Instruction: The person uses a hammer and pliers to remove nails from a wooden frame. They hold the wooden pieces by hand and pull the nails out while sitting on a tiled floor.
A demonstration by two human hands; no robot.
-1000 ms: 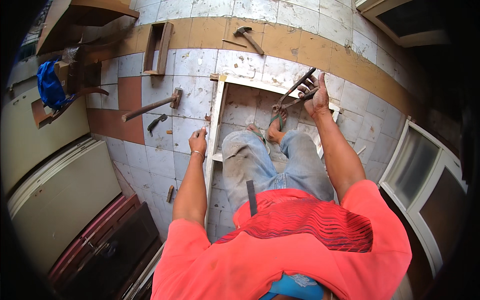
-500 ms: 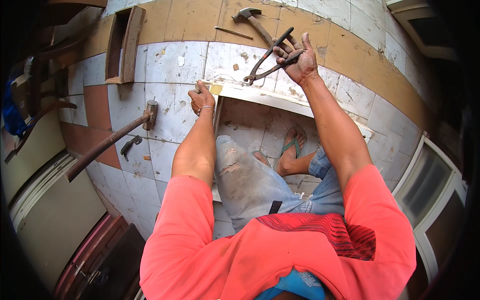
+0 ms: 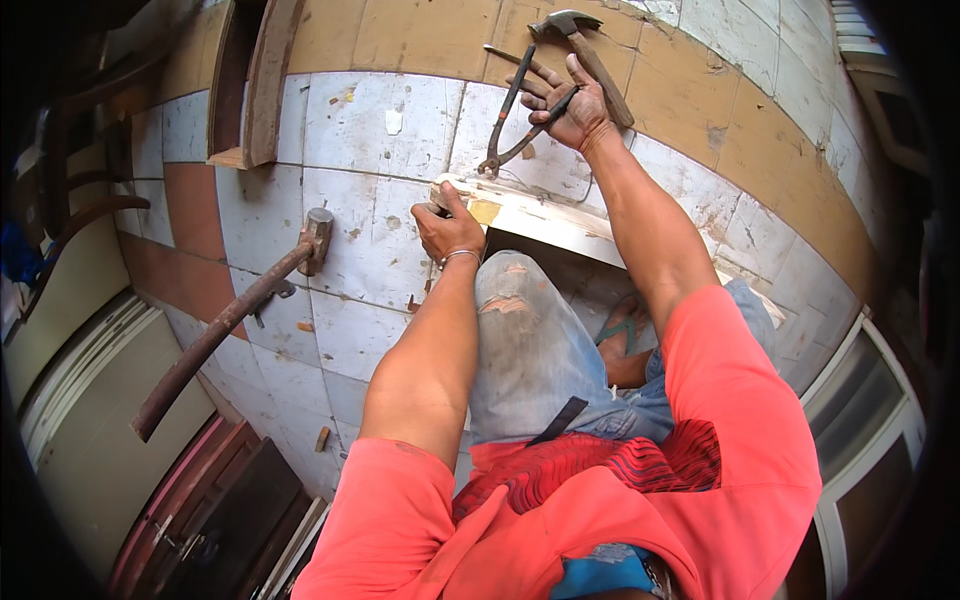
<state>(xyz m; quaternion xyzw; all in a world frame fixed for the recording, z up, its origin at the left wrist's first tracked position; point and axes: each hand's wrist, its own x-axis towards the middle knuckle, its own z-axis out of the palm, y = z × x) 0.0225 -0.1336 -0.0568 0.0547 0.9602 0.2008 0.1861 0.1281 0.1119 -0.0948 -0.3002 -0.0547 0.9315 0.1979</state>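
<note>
At the left corner of a white wooden frame (image 3: 550, 222), my left hand (image 3: 450, 232) is closed around the edge, thumb on top. A yellow patch marks the frame beside it. My right hand (image 3: 575, 115) is turned palm up above the frame's far side and holds a pair of pincers (image 3: 491, 160) by its dark handles, which are spread apart. The pincers' jaws point toward me, close to the frame's far edge; whether they touch it I cannot tell. A claw hammer (image 3: 600, 82) lies on the floor just beyond my right hand.
A long-handled sledgehammer (image 3: 230, 320) rests on the tiles at left, partly covering a small dark tool (image 3: 283, 290). An open wooden box (image 3: 265, 90) stands at the far left. Past my right fingers shows a thin rod (image 3: 503, 54). My knee (image 3: 515, 300) is against the frame's near side.
My view has shifted left. My knee has come up to the frame, covering much of its opening. The pincers have swung more upright, with their jaws nearer my left hand.
</note>
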